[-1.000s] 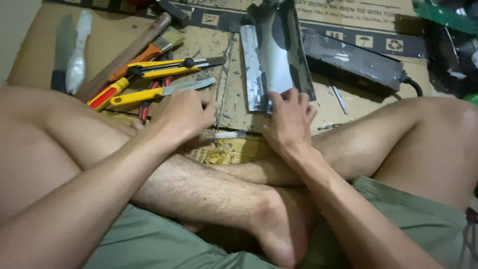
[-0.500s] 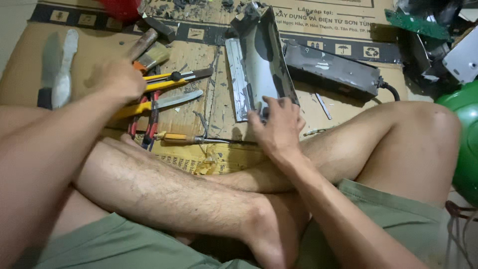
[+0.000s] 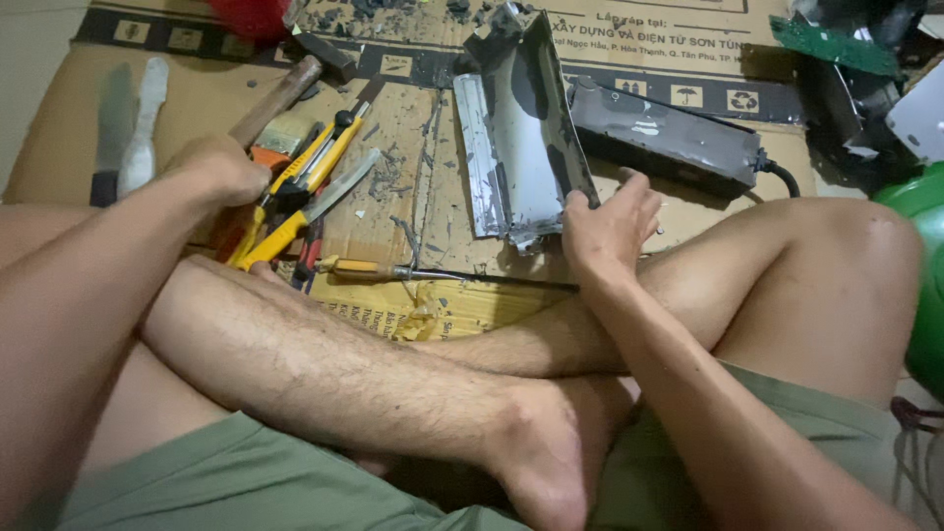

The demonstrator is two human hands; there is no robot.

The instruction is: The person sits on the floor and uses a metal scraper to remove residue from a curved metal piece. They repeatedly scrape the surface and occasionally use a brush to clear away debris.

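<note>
Seated cross-legged on flattened cardboard point(image 3: 197, 98), dismantling a metal casing point(image 3: 526, 128).

Left hand point(image 3: 221, 167) newly moved onto yellow-handled tools point(image 3: 305, 182), fingers curled, grip unclear; right hand point(image 3: 605, 221) fingers clasping casing edge.

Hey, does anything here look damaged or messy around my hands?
Yes. The grey metal casing that your right hand grips is bent open, its lower edge ragged. Dark debris is scattered over the cardboard sheet, whose surface is scuffed and torn. Your left hand rests on the tool pile.
</note>
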